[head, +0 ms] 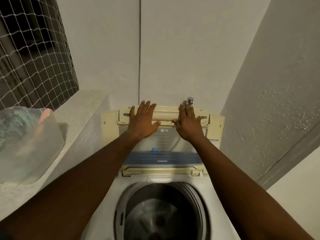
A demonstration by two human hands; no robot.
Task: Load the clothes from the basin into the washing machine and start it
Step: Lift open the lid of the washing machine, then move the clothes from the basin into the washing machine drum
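Note:
A top-loading washing machine [225, 213] stands below me with its lid [164, 144] folded upright against the back wall. The round steel drum [161, 215] lies exposed and looks dark inside, with no clothes visible. My left hand [142, 121] rests flat on the lid's top edge, fingers spread. My right hand [188, 122] lies flat on the same edge to the right, thumb under the handle bar. A translucent basin [29, 144] holding clothes sits on the ledge at the left.
A concrete ledge [83, 122] runs along the left, below a window covered with white netting [32, 54]. A metal tap [190, 100] sticks out of the back wall just behind the lid. A textured wall [268, 84] closes the right side.

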